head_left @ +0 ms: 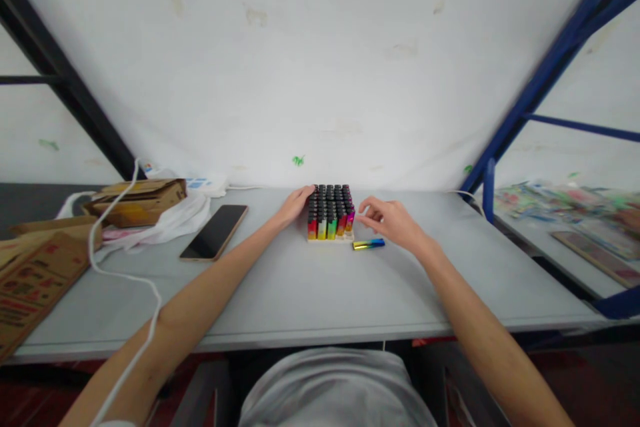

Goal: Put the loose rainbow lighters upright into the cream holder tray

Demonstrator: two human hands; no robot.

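A pale tray holds several rows of upright lighters with black tops and shiny bodies in red, yellow, green, orange and purple. My left hand grips the left side of this block, its fingertips partly hidden at the far corner. To the right of the block, my right hand hovers with curved fingers, thumb and forefinger apart, and nothing visible between them. One blue and yellow lighter lies flat on the table below that hand, beside the front right corner of the tray.
A phone lies left of my left arm on the grey table. Farther left are cardboard boxes, a white plastic bag and a white cable crossing my forearm. A blue frame post stands right; a white wall is behind.
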